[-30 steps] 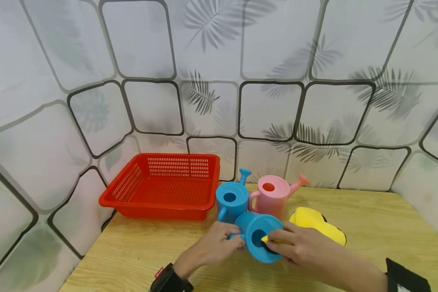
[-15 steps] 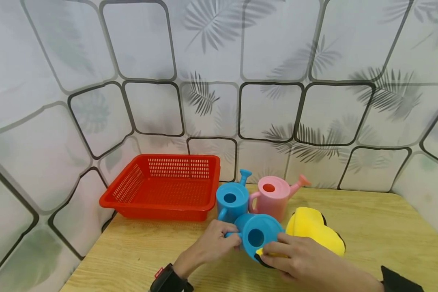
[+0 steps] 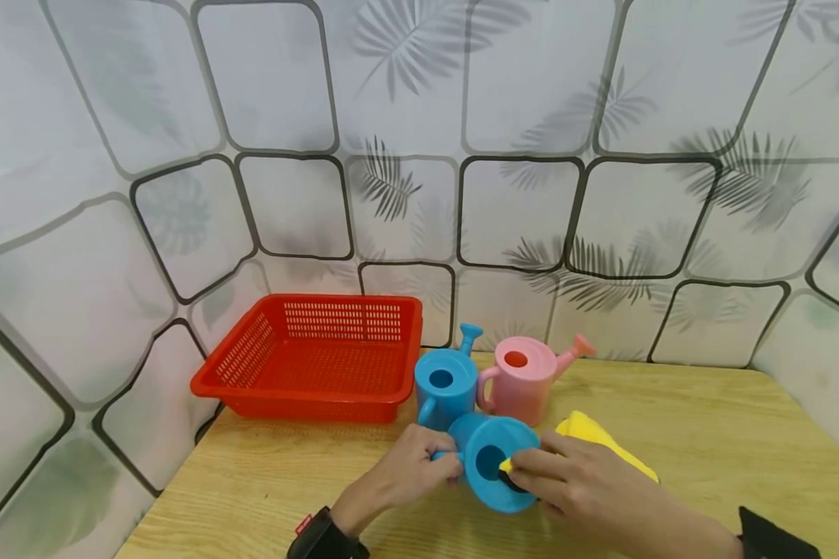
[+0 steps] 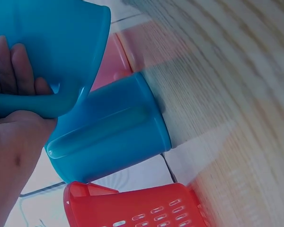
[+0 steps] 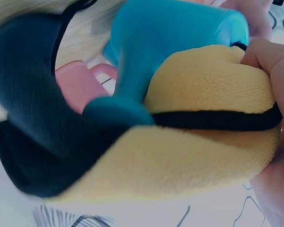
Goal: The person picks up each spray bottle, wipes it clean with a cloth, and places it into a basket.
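My left hand (image 3: 416, 466) grips the handle of a blue watering can (image 3: 509, 436), which is tilted so its top and round hole face me. Pinched in my right hand (image 3: 587, 481) is a yellow cloth (image 3: 594, 431) with black edging. The bunched cloth tip touches the top of the can at the hole's right edge. In the right wrist view the cloth (image 5: 199, 156) hangs beside the can's spout. Behind the held can, a second blue watering can (image 3: 449, 404) stands upright. A pink watering can (image 3: 524, 392) stands to its right.
A red plastic basket (image 3: 308, 405) with slotted walls stands at the back left, close to the upright blue can. The wooden table (image 3: 727, 442) reaches to a patterned curtain (image 3: 405, 202) behind and at the sides.
My right hand drew the cloth down to the can top's front edge, then back up to the hole. The cloth's loose part swung and now looks narrower. My left hand stays nearly still.
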`<action>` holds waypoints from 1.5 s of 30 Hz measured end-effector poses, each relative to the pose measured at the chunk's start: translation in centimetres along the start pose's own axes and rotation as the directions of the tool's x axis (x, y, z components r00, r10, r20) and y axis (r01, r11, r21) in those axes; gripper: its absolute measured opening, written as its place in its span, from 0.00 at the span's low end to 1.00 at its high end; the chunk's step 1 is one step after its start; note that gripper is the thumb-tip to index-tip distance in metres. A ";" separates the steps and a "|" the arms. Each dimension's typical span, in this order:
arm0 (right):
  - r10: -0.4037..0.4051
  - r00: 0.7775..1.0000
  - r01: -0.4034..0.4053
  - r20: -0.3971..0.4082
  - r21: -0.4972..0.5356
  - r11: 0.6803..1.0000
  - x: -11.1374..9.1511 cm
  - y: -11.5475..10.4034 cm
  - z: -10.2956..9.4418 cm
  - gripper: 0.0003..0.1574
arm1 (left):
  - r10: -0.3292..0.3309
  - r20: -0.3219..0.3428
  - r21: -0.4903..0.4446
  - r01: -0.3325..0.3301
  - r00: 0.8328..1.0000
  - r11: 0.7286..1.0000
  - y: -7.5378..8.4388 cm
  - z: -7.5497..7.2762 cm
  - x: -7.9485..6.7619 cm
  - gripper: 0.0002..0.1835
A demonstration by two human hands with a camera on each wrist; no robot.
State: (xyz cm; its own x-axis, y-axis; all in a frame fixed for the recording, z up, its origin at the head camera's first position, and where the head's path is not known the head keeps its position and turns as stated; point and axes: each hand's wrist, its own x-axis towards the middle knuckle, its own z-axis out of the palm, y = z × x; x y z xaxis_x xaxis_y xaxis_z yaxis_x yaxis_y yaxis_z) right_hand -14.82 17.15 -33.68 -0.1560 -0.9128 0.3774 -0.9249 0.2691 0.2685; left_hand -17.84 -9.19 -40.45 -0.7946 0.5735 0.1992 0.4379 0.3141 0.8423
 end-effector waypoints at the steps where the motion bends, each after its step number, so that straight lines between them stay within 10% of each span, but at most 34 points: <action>1: 0.007 1.000 -0.008 -0.012 -0.020 1.000 -0.1 0.1 0.0 0.27 | 0.004 0.003 0.003 -0.004 1.000 1.000 0.0 0.0 0.0 0.17; 12: 0.113 0.992 -0.114 -0.054 -0.016 0.993 -0.8 1.4 0.0 0.31 | 0.017 0.027 0.018 -0.017 0.999 1.000 0.2 0.2 -0.1 0.18; 45: 0.053 0.998 -0.050 -0.014 0.156 0.986 -1.6 -0.3 0.3 0.12 | -0.075 -0.034 -0.102 0.072 0.997 0.992 -0.2 -0.6 -0.1 0.23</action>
State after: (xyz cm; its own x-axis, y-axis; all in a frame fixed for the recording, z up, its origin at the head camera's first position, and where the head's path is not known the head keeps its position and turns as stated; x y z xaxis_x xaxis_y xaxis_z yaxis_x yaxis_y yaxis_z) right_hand -14.41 18.42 -34.64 -0.2002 -0.8928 0.4036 -0.9587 0.2635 0.1073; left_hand -18.07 -9.74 -40.33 -0.8393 0.5219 0.1522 0.3346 0.2753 0.9013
